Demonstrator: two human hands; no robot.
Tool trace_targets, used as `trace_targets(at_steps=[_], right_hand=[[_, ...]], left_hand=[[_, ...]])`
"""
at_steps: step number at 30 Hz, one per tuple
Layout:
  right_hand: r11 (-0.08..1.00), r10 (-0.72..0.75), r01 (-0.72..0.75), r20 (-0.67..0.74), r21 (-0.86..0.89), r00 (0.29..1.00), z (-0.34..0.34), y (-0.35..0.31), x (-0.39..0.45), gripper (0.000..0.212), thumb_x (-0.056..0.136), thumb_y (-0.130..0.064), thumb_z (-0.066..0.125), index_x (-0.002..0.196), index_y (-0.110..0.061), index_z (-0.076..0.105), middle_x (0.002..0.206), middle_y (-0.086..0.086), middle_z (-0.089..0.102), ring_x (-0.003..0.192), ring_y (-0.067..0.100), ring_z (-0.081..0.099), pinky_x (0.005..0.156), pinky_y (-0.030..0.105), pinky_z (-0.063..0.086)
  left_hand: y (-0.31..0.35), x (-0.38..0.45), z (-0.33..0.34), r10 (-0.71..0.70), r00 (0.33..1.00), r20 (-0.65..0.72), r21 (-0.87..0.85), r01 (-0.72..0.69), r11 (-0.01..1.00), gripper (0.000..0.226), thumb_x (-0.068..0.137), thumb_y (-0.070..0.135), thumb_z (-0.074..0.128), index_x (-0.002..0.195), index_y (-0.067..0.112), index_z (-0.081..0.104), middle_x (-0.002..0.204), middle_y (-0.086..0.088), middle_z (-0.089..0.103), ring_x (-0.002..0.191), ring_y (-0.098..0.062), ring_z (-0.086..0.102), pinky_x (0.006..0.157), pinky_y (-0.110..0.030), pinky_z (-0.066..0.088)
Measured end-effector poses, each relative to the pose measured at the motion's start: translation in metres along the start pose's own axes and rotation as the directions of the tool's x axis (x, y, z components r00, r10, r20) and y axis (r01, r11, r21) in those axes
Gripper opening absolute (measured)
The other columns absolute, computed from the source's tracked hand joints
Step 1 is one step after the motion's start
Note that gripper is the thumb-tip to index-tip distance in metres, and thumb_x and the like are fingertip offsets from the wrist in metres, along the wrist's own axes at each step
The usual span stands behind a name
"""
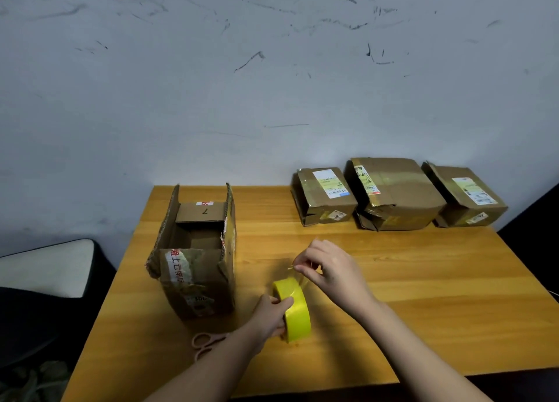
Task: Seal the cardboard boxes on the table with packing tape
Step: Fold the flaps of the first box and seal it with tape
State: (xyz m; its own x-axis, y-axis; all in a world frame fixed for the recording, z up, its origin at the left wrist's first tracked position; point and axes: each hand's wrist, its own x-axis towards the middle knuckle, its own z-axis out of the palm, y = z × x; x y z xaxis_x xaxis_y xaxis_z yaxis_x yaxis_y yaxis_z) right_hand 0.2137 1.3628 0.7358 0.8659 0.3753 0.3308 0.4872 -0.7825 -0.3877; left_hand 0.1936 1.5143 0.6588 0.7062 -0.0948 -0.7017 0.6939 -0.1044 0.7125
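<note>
**Tape end lifted beside the open box**

While the left hand grips the yellow tape roll standing on edge on the bench, the right hand pinches the clear tape end just above and beyond the roll. An open box stands just left of the roll, its long flaps upright and old tape on its near side. Pink scissors lie near the box's front, partly hidden by the left forearm. Three closed boxes with labels sit in a row at the far right edge, against the scuffed wall.
</note>
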Motion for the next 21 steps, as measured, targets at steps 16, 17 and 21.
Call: trace_targets(at_steps=[16, 17, 21], right_hand=[[0.990, -0.134, 0.135, 0.038, -0.034, 0.990, 0.002, 0.001, 0.004, 0.019, 0.090, -0.045, 0.052, 0.087, -0.031, 0.064, 0.084, -0.014, 0.055, 0.079, 0.007, 0.048, 0.061, 0.020, 0.040], [0.988, -0.149, 0.150, 0.029, -0.047, 0.988, 0.002, 0.002, 0.004, 0.019, 0.090, -0.044, 0.052, 0.087, -0.030, 0.064, 0.084, -0.014, 0.055, 0.079, 0.007, 0.048, 0.059, 0.022, 0.042], [0.954, -0.242, 0.234, -0.021, -0.190, 0.970, -0.003, 0.006, 0.004, 0.019, 0.090, -0.041, 0.053, 0.087, -0.027, 0.065, 0.082, -0.011, 0.056, 0.075, 0.010, 0.049, 0.055, 0.025, 0.042]], left_hand=[[0.045, -0.019, -0.030, 0.680, 0.694, 0.235, 0.652, -0.632, 0.420, 0.015, 0.088, 0.030, 0.061, 0.095, 0.018, 0.064, 0.090, 0.000, 0.065, 0.084, -0.020, 0.059, 0.077, -0.040, 0.048], [0.046, -0.019, -0.030, 0.677, 0.693, 0.248, 0.647, -0.638, 0.418, 0.013, 0.089, 0.031, 0.060, 0.094, 0.020, 0.064, 0.088, 0.000, 0.066, 0.084, -0.020, 0.060, 0.076, -0.039, 0.049], [0.049, -0.021, -0.030, 0.643, 0.710, 0.285, 0.617, -0.650, 0.443, 0.011, 0.092, 0.033, 0.055, 0.093, 0.026, 0.064, 0.086, 0.004, 0.072, 0.082, -0.009, 0.068, 0.077, -0.037, 0.053]])
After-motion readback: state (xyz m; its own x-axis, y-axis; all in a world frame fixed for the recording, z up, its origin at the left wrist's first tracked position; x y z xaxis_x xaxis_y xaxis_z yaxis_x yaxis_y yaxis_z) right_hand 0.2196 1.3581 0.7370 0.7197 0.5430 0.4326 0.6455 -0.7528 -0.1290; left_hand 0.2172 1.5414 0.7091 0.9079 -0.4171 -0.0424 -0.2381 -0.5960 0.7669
